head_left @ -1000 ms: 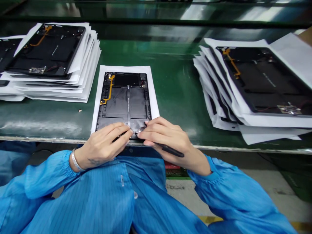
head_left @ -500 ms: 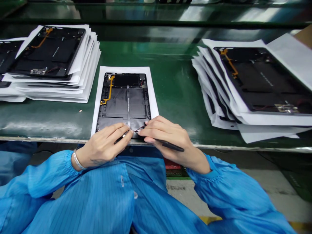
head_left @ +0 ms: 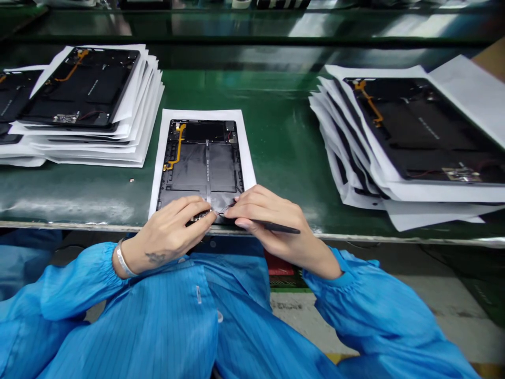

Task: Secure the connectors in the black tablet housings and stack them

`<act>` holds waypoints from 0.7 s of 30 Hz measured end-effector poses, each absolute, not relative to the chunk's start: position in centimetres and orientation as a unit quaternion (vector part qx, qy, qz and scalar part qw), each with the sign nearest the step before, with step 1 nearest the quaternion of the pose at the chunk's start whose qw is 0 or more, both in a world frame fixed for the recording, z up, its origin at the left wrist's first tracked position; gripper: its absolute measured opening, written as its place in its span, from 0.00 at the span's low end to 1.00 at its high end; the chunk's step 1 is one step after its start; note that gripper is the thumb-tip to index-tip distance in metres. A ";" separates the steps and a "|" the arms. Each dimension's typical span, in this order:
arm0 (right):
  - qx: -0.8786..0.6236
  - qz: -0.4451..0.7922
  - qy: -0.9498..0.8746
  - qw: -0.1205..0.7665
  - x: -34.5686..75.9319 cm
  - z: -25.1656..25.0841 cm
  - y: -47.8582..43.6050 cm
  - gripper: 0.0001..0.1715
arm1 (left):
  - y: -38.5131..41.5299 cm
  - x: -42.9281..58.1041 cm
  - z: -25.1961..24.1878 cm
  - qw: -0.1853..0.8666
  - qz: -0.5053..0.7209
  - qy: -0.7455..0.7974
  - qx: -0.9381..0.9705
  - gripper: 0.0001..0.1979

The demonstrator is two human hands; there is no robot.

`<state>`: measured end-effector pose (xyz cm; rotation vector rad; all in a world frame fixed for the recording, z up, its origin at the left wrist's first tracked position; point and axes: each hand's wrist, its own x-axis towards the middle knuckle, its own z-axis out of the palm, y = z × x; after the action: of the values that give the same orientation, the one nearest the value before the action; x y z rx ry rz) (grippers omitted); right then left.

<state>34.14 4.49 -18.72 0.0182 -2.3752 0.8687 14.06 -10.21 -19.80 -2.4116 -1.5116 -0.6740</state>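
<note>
A black tablet housing (head_left: 189, 163) with an orange flex cable (head_left: 179, 147) lies on white paper (head_left: 248, 158) at the bench's front edge. My left hand (head_left: 173, 223) is over its lower left part, beside a small circuit board (head_left: 200, 215); the fingers are bent together, and what they pinch is too small to make out. A dark slim tool (head_left: 278, 227) is held in my right hand (head_left: 272, 218), whose fingertips are at thin wires (head_left: 224, 209) near the housing's lower edge. The fingertips of both hands nearly meet there.
To the left stands a stack of housings (head_left: 87, 87) layered with white paper, with another housing (head_left: 16, 95) beside it. On the right is a second layered stack (head_left: 426, 126). A small bit (head_left: 131, 180) lies on the green bench (head_left: 284, 131).
My left hand has shifted slightly, showing more of the circuit board and the wrist. The tool in my right hand has tilted a little flatter.
</note>
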 end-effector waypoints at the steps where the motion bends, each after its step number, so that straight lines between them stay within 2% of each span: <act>1: 0.006 0.329 -0.896 0.300 34.1 -18.7 4.5 0.06 | -10.2 14.1 -19.8 0.110 -0.228 -0.515 -0.819 0.11; 11: 0.024 0.285 -0.913 0.292 34.3 -18.8 4.4 0.07 | -10.4 14.2 -20.3 0.137 -0.274 -0.490 -0.816 0.13; 21: 0.027 0.283 -0.912 0.296 34.4 -19.0 4.4 0.06 | -10.4 14.2 -20.5 0.153 -0.243 -0.493 -0.821 0.14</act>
<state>34.38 4.42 -18.98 0.0718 -2.4250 0.7533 14.21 -10.42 -20.50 -2.3551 -1.4130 -0.6969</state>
